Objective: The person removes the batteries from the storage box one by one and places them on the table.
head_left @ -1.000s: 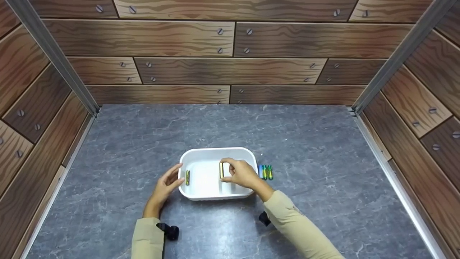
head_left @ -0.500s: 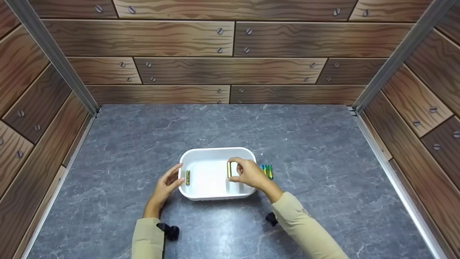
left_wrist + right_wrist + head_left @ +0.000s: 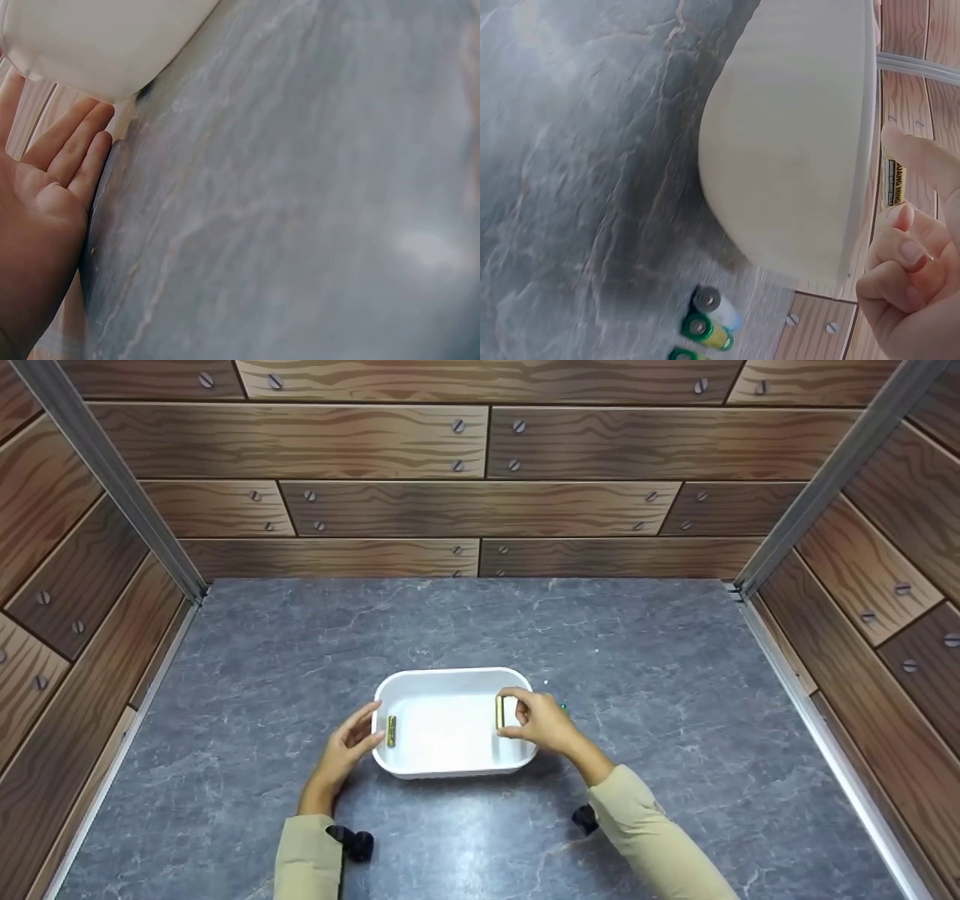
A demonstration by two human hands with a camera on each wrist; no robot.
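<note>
A white tub stands on the table. Between thumb and fingertip my right hand pinches a gold-coloured battery by its ends, above the right part of the tub. Printed lettering shows on this battery in the right wrist view. Another gold battery lies inside the tub by its left wall. My left hand touches the tub's left rim with thumb and fingertips. Its fingers look fairly straight in the left wrist view, against the outside of the tub.
Right of the tub lie a blue-and-white battery and green-and-yellow batteries, mostly hidden behind my right hand in the head view. Wood-patterned walls enclose the grey marbled table at the back and sides.
My right hand has moved to the right with the pinched battery, from mid-tub to nearer the right wall, and now covers most of the batteries outside. The left hand has stayed put.
</note>
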